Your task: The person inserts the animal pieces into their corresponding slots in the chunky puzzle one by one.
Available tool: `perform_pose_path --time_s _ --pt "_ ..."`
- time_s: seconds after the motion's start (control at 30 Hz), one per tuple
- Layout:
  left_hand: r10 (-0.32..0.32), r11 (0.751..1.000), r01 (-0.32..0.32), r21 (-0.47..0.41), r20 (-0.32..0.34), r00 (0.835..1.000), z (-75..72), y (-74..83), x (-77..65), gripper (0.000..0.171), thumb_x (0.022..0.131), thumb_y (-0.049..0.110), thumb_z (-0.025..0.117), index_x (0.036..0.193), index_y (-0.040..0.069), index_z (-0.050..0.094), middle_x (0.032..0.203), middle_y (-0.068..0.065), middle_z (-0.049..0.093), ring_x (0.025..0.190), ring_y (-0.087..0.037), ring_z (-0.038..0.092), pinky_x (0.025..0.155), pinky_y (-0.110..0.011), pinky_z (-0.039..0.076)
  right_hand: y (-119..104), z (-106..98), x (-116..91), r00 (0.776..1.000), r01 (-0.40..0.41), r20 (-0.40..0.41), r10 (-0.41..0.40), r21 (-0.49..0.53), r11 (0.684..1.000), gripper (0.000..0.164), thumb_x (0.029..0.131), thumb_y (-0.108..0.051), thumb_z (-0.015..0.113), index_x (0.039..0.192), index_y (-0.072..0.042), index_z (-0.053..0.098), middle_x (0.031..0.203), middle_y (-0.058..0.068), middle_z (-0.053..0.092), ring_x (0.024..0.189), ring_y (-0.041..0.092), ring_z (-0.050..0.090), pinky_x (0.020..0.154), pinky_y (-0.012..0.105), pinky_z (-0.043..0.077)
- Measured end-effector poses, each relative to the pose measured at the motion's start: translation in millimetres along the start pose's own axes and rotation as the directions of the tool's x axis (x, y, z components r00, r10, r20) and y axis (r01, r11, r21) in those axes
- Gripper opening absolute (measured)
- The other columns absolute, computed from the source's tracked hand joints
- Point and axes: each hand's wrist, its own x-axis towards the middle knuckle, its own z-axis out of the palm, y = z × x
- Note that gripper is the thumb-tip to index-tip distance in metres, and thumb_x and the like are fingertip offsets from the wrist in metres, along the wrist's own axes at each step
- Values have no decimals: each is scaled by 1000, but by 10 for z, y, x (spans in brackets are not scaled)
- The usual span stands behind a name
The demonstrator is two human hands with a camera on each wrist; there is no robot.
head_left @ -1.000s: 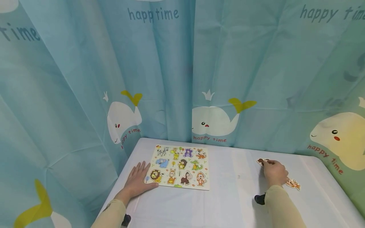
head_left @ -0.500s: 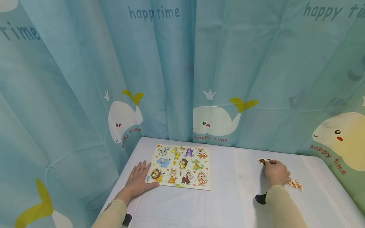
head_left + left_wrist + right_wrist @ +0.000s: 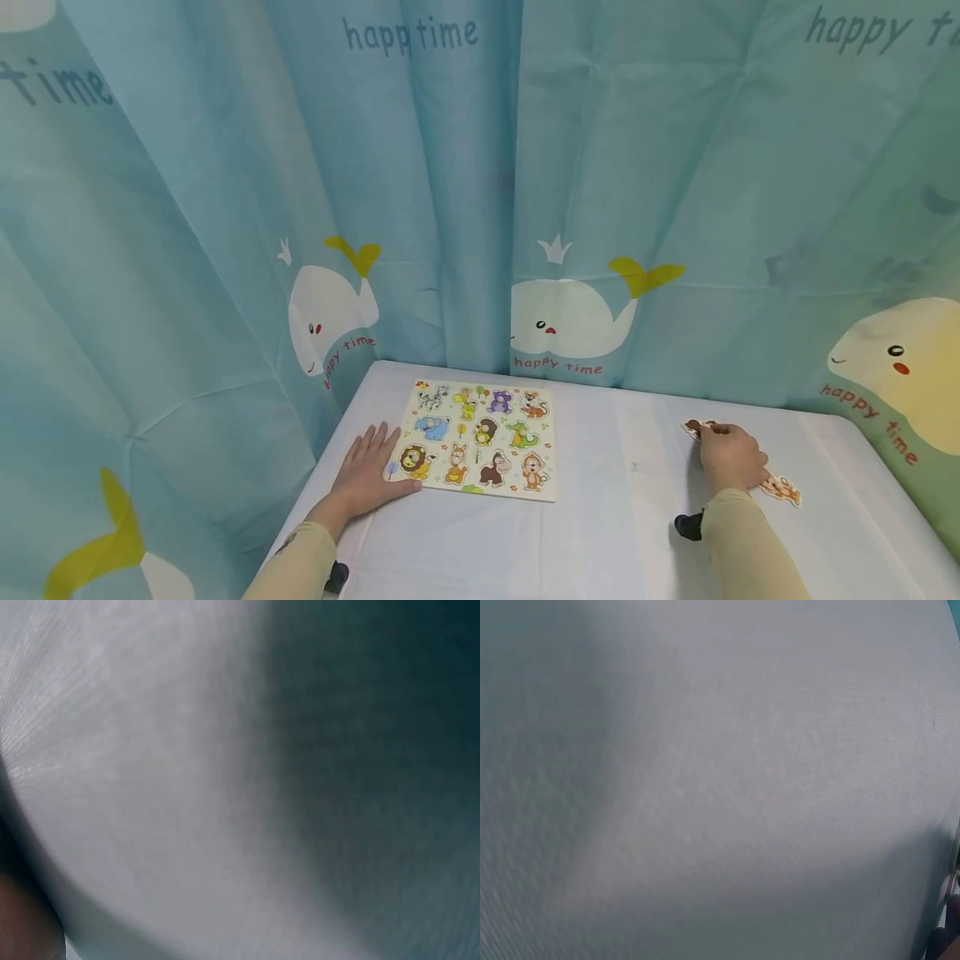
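Note:
In the head view, my left hand point(image 3: 365, 475) lies spread with straight fingers at the left edge of an animal puzzle board point(image 3: 553, 433), its thumb at the lower left corner. My right hand point(image 3: 731, 457), far to the right, pinches a small brown animal puzzle piece point(image 3: 692, 427) between thumb and fingertips, close over the table. An orange-and-white animal puzzle piece point(image 3: 783, 490) lies just right of that hand, partly hidden by it. Only a fingertip point(image 3: 28, 922) shows in the left wrist view, and dark fingers point(image 3: 951, 930) sit at the right wrist view's corner.
A white-covered table point(image 3: 600, 533) bears the board and pieces. A blue curtain point(image 3: 450, 208) with printed whales hangs behind its far edge and along the left. Black wrist devices show beneath the left point(image 3: 336, 577) and right point(image 3: 688, 526) sleeves.
The head view has shifted slightly, so the whole scene sits a little further right. Both hands keep their places, with the right fingertips still at the brown piece.

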Motion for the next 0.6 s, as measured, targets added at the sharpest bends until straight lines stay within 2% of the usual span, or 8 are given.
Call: perform_pose_path --time_s 0.4,0.6 --pt "-2 1000 2 10 5 1000 33 -19 30 116 80 72 71 162 5 26 169 -21 14 155 -42 4 125 -57 2 -17 -4 -9 1000 -1 -17 1 -13 1000 45 105 -28 45 128 9 58 122 34 52 120 54 37 99 70 28" --pt "19 1000 -19 -4 -30 999 45 -18 8 115 79 71 72 161 2 29 167 -24 17 154 -44 8 124 -59 5 -11 27 -18 999 9 -32 -9 -21 1000 46 105 -28 45 129 9 58 122 34 53 119 54 39 97 70 29"
